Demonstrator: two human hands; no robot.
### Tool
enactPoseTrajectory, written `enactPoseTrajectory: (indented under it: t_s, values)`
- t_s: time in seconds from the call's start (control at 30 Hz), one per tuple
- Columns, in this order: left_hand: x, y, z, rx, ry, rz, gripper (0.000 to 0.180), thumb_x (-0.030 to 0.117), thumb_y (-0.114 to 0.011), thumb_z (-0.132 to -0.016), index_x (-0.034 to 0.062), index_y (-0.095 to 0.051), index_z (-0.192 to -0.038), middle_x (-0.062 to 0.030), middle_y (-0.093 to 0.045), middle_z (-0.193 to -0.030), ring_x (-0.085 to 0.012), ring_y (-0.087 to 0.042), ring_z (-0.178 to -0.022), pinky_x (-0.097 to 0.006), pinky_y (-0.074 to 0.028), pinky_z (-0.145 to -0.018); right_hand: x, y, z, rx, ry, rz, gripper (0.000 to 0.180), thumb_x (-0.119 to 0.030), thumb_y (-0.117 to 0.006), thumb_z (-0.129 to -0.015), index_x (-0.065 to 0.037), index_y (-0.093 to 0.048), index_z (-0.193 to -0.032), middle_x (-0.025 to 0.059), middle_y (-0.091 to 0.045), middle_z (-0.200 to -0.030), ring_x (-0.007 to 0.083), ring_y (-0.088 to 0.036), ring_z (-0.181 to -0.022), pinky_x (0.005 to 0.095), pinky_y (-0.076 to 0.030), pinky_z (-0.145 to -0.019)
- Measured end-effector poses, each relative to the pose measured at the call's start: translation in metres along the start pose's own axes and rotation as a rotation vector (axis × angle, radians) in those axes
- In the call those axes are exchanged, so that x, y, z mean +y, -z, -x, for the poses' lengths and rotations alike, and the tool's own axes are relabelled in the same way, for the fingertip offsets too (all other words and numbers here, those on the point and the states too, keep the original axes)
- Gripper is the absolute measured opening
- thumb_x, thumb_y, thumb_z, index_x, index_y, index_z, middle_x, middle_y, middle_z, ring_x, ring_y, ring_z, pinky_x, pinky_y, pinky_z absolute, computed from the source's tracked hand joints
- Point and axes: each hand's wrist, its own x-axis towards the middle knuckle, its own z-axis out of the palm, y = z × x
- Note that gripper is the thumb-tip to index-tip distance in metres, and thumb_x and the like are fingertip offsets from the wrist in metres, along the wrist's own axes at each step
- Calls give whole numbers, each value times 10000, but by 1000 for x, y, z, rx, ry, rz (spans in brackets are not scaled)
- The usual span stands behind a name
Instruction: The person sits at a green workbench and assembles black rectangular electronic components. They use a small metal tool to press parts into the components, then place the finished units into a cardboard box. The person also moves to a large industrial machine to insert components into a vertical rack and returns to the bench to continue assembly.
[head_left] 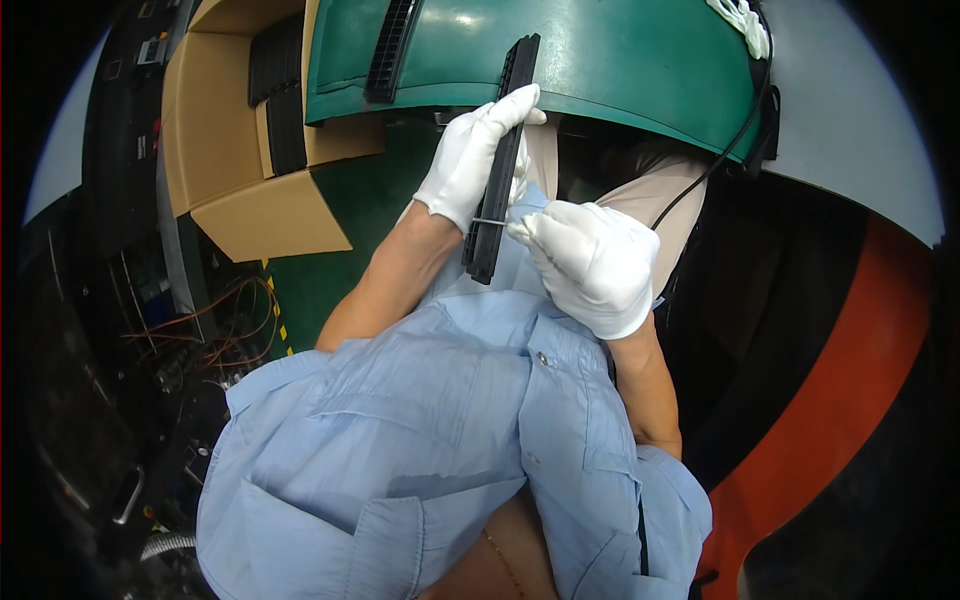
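A long, narrow black bar (515, 75) is held tilted in front of my body, its far end over the green table edge. My left hand (465, 160), in a white glove, is closed round the bar's middle, with the thumb side along its top. Across the near part of the bar lies a thin grey strip (487, 221). My gloved right hand (595, 262) pinches at the strip's right end, beside the bar. Whether the strip goes all the way round the bar, I cannot tell.
Ahead curves a green-topped table (640, 70) with a black slotted strip (388, 55) on it. An open cardboard box (205, 125) at the left holds black parts. White gloves (745, 28) and a black cable (735, 130) are at the far right. Orange wires (235, 320) hang at the left.
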Motion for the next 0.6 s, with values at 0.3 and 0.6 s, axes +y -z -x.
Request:
enactPoseTrajectory:
  t_s: [0.3,0.6]
  values:
    - [7,1,-4,44,-42,-15,406,401,-613,-1004,-4,-614,-1023,4,-419,-521,-108,-367,-347,-266,-293,-348,-10,7,3,-66,33,14,148,-120,-773,-738,-127,-648,-815,3,-609,-753,180,-592,-582,316,-446,-491]
    - [13,0,-11,56,-61,1,427,412,-601,-1011,-13,-601,-1052,13,-403,-518,-100,-379,-353,-262,-303,-343,-16,9,10,-148,7,-61,137,-174,-782,-779,-147,-664,-843,-11,-629,-790,172,-610,-603,305,-470,-514]
